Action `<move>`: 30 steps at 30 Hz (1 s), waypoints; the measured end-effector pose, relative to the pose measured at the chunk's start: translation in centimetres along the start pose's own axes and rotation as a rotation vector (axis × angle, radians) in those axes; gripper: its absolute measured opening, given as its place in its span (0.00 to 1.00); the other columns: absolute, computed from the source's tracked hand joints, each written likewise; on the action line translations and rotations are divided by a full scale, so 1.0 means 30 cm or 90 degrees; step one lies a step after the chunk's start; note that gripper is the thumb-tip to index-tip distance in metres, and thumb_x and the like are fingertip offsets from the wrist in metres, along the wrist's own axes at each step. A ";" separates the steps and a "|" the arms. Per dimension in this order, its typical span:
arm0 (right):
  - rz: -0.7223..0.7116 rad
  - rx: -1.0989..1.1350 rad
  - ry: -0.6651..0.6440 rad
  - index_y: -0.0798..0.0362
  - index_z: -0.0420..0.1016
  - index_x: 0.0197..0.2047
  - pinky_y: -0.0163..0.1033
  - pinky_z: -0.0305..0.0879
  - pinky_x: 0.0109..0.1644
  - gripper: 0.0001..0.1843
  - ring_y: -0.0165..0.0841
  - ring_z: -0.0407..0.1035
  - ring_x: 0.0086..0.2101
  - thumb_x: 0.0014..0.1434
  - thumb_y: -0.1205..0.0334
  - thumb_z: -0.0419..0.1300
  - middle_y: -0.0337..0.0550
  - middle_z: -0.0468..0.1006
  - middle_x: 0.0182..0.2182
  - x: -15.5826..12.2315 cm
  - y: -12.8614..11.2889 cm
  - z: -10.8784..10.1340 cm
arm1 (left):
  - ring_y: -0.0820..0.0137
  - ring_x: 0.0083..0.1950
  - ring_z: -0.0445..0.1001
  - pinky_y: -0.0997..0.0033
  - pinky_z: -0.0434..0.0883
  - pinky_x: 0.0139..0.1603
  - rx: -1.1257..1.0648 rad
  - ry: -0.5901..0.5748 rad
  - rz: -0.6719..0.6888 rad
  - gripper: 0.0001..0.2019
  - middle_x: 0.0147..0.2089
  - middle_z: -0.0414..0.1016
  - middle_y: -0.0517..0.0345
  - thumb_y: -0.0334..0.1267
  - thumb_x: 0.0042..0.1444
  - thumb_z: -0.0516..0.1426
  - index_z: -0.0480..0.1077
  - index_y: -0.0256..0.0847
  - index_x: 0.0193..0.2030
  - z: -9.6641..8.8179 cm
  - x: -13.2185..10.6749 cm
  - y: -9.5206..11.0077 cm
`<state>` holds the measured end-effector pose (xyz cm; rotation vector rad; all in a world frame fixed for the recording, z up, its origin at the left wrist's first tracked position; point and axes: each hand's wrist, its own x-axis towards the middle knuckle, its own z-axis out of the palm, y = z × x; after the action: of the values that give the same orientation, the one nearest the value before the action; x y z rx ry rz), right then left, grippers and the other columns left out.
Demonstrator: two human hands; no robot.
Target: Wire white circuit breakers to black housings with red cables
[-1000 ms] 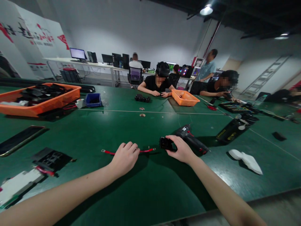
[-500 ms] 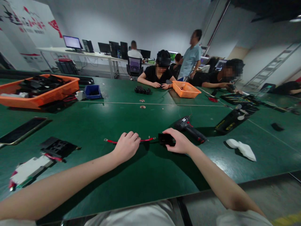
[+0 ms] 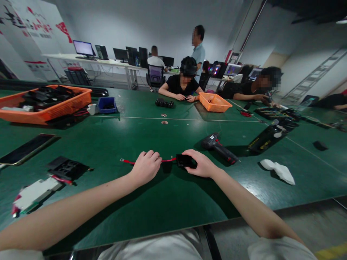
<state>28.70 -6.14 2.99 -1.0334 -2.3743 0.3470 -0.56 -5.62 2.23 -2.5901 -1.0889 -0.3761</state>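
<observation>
My left hand (image 3: 146,167) is closed around the middle of a short red cable (image 3: 128,161), just over the table. The cable's metal ring terminal sticks out on the left; its right end meets a small black plastic housing (image 3: 184,160). Whether that end sits inside the housing or only behind its edge, I cannot tell. Thumb and fingers of my right hand (image 3: 200,164) grip the housing from its right side. A dark cordless screwdriver (image 3: 219,148) lies on the table beyond my right hand.
On the green table (image 3: 130,135), left: an orange basket (image 3: 46,115) of black parts, a blue bin (image 3: 107,105), a phone-like slab (image 3: 27,148), a black part (image 3: 66,168) and a white module (image 3: 36,195). Right: a black bottle (image 3: 264,139), a white piece (image 3: 279,171). Co-workers sit across.
My right hand has moved the black housing left, and it now covers the cable's right terminal. My left hand stays in place. A standing person in the background has moved left.
</observation>
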 end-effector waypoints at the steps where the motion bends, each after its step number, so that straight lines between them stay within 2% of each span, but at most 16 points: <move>1: -0.001 0.009 0.002 0.48 0.65 0.58 0.49 0.69 0.55 0.29 0.43 0.71 0.50 0.52 0.65 0.64 0.48 0.74 0.51 0.000 -0.001 0.001 | 0.62 0.45 0.67 0.62 0.58 0.39 0.001 0.001 0.000 0.12 0.44 0.74 0.49 0.33 0.66 0.50 0.75 0.38 0.45 0.001 0.000 0.000; 6: -0.003 0.056 0.013 0.48 0.65 0.58 0.49 0.70 0.55 0.29 0.42 0.71 0.50 0.53 0.65 0.63 0.49 0.74 0.52 0.000 -0.008 0.001 | 0.62 0.45 0.67 0.63 0.57 0.39 -0.003 0.004 -0.001 0.12 0.45 0.74 0.49 0.33 0.66 0.50 0.75 0.39 0.46 0.003 0.002 0.002; 13: -0.023 -0.014 0.004 0.47 0.66 0.59 0.51 0.68 0.57 0.30 0.43 0.71 0.51 0.52 0.66 0.64 0.49 0.75 0.53 -0.005 -0.003 -0.002 | 0.61 0.45 0.67 0.62 0.58 0.40 0.007 0.003 0.004 0.11 0.44 0.74 0.49 0.32 0.65 0.51 0.75 0.39 0.46 0.001 0.000 0.005; 19: -0.039 -0.020 -0.014 0.47 0.66 0.59 0.51 0.68 0.57 0.30 0.43 0.71 0.52 0.53 0.65 0.64 0.49 0.75 0.53 0.004 -0.013 0.009 | 0.61 0.45 0.67 0.62 0.58 0.39 0.004 0.005 0.002 0.10 0.44 0.74 0.47 0.32 0.64 0.52 0.75 0.39 0.46 0.005 0.001 0.004; 25: -0.024 -0.025 -0.016 0.49 0.66 0.60 0.53 0.68 0.57 0.29 0.45 0.71 0.52 0.56 0.59 0.65 0.51 0.75 0.53 0.006 -0.004 0.006 | 0.61 0.44 0.67 0.62 0.58 0.39 0.002 0.008 0.002 0.11 0.44 0.73 0.48 0.32 0.65 0.51 0.75 0.39 0.46 0.010 0.003 0.000; 30: -0.065 -0.044 0.022 0.50 0.66 0.60 0.55 0.67 0.60 0.27 0.45 0.68 0.56 0.58 0.57 0.64 0.53 0.74 0.55 0.001 -0.013 0.009 | 0.61 0.44 0.66 0.61 0.58 0.39 0.013 0.013 0.006 0.11 0.43 0.73 0.48 0.33 0.66 0.50 0.74 0.39 0.45 0.012 0.004 0.000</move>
<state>28.31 -6.37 2.94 -0.9377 -2.4121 0.2088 -0.43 -5.42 1.94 -2.5674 -1.0670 -0.3875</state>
